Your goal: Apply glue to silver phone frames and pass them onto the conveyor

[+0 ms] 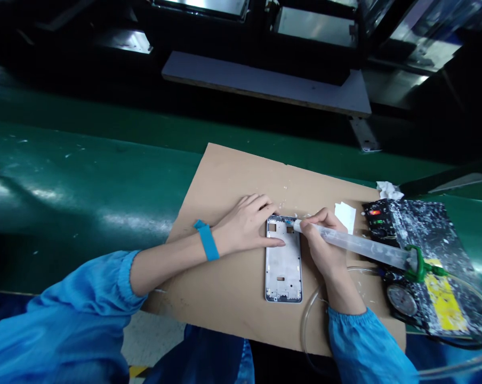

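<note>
A silver phone frame lies flat on a brown cardboard sheet. My left hand rests on the frame's upper left edge, fingers pressed down on it, with a blue band on the wrist. My right hand is closed round a clear syringe dispenser, held like a pen. The syringe tip touches the frame's top right corner. A green fitting and a clear hose run from the syringe's back end.
A black, white-spattered controller box with red and green lights and a gauge stands at the right. White paper scraps lie beside it. The cardboard lies on a green belt; a grey shelf is behind.
</note>
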Available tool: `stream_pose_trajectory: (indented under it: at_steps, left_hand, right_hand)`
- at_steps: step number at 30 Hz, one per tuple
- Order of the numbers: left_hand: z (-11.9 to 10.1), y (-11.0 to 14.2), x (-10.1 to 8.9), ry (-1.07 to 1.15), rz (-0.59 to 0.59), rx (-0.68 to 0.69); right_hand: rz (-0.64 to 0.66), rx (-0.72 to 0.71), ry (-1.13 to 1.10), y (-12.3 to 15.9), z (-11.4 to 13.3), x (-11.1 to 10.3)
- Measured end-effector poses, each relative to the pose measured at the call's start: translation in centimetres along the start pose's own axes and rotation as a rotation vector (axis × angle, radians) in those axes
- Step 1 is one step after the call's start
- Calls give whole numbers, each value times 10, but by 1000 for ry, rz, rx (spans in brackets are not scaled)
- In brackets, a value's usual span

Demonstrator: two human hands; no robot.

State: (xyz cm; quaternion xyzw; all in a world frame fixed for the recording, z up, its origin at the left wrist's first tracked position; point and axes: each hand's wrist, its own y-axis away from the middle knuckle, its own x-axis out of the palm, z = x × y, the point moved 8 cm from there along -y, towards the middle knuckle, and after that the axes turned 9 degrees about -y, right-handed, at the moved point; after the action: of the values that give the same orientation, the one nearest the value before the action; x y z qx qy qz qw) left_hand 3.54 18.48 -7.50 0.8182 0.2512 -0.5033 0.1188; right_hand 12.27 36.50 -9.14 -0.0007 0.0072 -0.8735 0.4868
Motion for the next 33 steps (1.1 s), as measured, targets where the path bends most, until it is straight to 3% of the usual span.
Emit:
stream_pose_trajectory:
  at_steps: [33]
  left_hand:
    - [0,0,0,18,-3,-16]
  right_hand:
    - [2,10,23,-1,2,0]
